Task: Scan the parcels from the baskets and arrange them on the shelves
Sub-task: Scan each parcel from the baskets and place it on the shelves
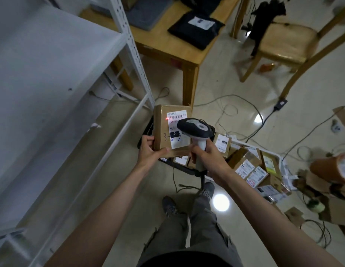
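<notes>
One flat brown cardboard parcel (168,130) feels light and stiff, so my left hand (149,151) pinches its near-left corner. My right hand (204,154) clenches the grey-and-white handheld scanner (196,132).

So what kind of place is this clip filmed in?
Probably a small parcel sorting or pickup room, not a big warehouse. A white metal shelf stands at the left, a basket on the floor holds labelled boxes, and the right hand aims a barcode scanner at a parcel held by the left hand.

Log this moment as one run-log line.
left hand holds parcel | right hand aims scanner at label | shelf bare
</notes>
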`<state>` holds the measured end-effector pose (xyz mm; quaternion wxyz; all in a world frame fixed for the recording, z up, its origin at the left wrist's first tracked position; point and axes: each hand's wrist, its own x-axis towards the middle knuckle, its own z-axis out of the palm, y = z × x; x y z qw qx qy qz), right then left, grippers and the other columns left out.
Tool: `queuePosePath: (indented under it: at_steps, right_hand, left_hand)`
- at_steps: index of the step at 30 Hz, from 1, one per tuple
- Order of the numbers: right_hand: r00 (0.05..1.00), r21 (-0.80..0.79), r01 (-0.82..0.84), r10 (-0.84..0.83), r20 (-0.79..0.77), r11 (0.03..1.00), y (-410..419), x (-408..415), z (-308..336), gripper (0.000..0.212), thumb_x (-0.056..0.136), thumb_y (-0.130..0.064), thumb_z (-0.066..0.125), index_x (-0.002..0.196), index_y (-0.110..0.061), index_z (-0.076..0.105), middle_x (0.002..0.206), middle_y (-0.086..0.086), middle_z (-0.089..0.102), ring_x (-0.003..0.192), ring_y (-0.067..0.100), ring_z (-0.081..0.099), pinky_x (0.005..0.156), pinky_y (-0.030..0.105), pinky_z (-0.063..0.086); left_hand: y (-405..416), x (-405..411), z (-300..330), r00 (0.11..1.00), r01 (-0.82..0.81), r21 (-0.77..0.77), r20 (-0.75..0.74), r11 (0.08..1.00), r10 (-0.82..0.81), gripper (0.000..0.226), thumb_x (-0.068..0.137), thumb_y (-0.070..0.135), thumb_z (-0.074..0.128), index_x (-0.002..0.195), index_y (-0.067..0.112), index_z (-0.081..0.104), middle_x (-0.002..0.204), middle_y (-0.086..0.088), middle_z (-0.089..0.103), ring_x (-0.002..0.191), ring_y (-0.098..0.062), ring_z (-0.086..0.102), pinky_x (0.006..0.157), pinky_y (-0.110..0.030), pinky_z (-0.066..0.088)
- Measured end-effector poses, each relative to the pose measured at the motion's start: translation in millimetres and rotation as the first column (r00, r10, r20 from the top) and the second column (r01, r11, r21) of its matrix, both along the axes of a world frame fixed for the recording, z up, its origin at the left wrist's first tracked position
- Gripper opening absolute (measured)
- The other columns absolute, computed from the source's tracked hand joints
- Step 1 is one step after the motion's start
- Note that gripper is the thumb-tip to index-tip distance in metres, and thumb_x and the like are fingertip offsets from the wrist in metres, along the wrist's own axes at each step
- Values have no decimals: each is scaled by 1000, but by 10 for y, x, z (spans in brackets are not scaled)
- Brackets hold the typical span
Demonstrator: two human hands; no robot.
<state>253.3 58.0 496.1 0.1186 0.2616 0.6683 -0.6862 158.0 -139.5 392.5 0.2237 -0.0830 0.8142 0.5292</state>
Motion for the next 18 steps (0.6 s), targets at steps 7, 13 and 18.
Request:
queuePosePath:
  at_steps: [7,13,18]
  right_hand:
    - [999,-43,-28,29,22,999,-85,-123,65,21,102,-21,58,120,-14,52,79,1,60,66,6,57,63,20,50]
    - [996,14,-88,88,0,996,-159,-337,96,15,98,-16,61,112,-13,55,71,-1,64,62,9,58,62,26,50]
    - [973,44,-229,231,-29,972,-444,-786,267,29,90,-9,70,116,-8,58,78,6,69,63,14,62,61,30,54]
  left_hand:
    - [-154,-111,4,999,-24,23,-27,999,24,67,67,28,92,114,24,44,111,7,64,104,-10,64,88,-29,53]
    - [-352,-211,122,994,-106,29,-38,994,107,65,71,24,90,118,19,45,115,1,65,104,-7,63,86,-26,51]
    - [-858,-220,447,965,-253,47,-55,966,256,65,70,28,91,117,20,46,112,7,62,105,-6,60,82,-23,49]
